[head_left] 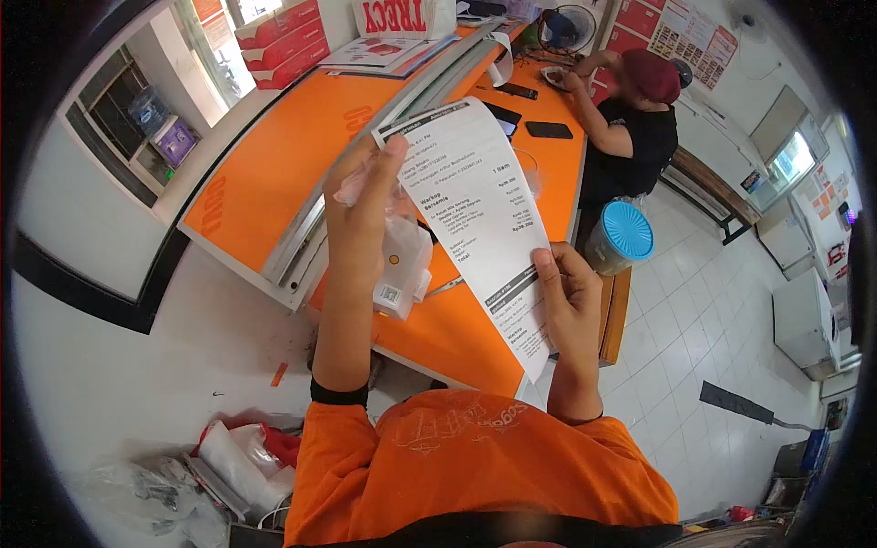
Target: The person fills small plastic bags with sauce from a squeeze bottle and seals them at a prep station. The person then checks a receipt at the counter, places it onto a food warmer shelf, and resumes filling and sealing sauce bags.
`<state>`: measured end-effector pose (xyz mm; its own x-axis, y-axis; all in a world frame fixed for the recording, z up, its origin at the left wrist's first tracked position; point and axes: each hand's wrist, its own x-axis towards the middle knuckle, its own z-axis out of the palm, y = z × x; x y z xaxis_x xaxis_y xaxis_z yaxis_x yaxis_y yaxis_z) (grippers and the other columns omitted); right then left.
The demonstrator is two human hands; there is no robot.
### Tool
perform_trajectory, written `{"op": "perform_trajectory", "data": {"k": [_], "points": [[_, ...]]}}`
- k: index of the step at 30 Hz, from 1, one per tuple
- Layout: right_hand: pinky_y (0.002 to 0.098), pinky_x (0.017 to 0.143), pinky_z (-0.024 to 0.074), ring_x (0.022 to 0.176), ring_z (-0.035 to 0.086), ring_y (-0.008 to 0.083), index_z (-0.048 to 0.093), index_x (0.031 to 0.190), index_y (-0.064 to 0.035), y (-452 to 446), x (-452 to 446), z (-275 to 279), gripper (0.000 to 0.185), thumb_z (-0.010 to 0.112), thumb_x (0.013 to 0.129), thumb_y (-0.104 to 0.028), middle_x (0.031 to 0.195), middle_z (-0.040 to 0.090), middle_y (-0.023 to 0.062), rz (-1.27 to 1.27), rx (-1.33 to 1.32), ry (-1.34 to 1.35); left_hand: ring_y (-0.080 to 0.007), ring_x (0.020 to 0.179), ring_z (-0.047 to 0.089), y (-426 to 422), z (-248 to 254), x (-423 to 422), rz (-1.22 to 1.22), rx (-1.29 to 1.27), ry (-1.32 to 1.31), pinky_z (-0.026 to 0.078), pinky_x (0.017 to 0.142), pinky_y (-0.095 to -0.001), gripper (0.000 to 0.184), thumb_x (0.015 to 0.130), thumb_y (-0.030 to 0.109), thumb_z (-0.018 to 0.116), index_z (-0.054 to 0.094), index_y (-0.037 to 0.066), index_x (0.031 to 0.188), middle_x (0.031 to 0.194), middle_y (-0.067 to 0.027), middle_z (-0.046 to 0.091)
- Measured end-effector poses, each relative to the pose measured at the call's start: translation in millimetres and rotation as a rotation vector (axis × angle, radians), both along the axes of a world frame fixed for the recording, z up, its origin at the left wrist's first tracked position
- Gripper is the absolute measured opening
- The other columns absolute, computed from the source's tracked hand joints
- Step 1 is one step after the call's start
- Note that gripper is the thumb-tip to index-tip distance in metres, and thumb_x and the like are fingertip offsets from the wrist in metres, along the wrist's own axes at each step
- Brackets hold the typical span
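Observation:
A long white printed receipt stretches between my two hands above the orange counter. My left hand is closed on its upper left edge, thumb on the front. My right hand pinches the lower right edge, its thumb lying over the print. Just beyond my left hand is a clear plastic bag around a white package with a printed code. Whether my left fingers also touch the bag, I cannot tell. Part of a metal scissors-like tool shows beneath the receipt.
Dark phones lie on the orange counter. A person in a maroon cap sits at the far right side, hands over a small dish. A blue-lidded tub stands on a wooden bench. Red boxes are stacked at the far left.

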<state>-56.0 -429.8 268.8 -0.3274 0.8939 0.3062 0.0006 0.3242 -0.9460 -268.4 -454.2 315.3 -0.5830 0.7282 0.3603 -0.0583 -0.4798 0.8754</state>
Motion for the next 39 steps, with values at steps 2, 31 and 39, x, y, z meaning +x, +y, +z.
{"op": "perform_trajectory", "data": {"k": [2, 31, 39], "points": [[0.0188, 0.054, 0.0393, 0.059, 0.051, 0.0027, 0.065, 0.097, 0.0020, 2, -5, -3, 0.026, 0.055, 0.097, -0.022, 0.067, 0.061, -0.0004, -0.016, 0.018, 0.057, -0.0085, 0.082, 0.064, -2, -13, 11, -0.172, 0.092, -0.031, 0.050, 0.068, -0.0217, 0.031, 0.085, 0.019, 0.069, 0.061, 0.000, 0.108, 0.091, -0.0074, 0.066], [0.0261, 0.059, 0.0456, 0.062, 0.058, 0.0100, 0.063, 0.097, 0.0010, 46, -19, -20, 0.022, 0.054, 0.096, -0.019, 0.070, 0.063, 0.0079, 0.005, 0.051, -0.200, -0.0167, 0.092, 0.061, 33, -109, 21, -0.726, 0.368, -0.696, 0.054, 0.066, -0.0294, 0.037, 0.091, 0.033, 0.062, 0.051, 0.006, 0.114, 0.097, -0.0052, 0.059], [0.0299, 0.058, 0.0474, 0.061, 0.062, 0.0147, 0.064, 0.095, 0.0010, 71, -30, -8, 0.021, 0.056, 0.094, -0.018, 0.072, 0.065, 0.0125, -0.040, 0.314, -0.269, -0.0207, 0.082, 0.066, 20, -111, 20, -0.582, -0.267, -0.601, 0.056, 0.066, -0.0337, 0.041, 0.091, 0.030, 0.061, 0.051, 0.002, 0.121, 0.099, -0.0118, 0.065]]}}
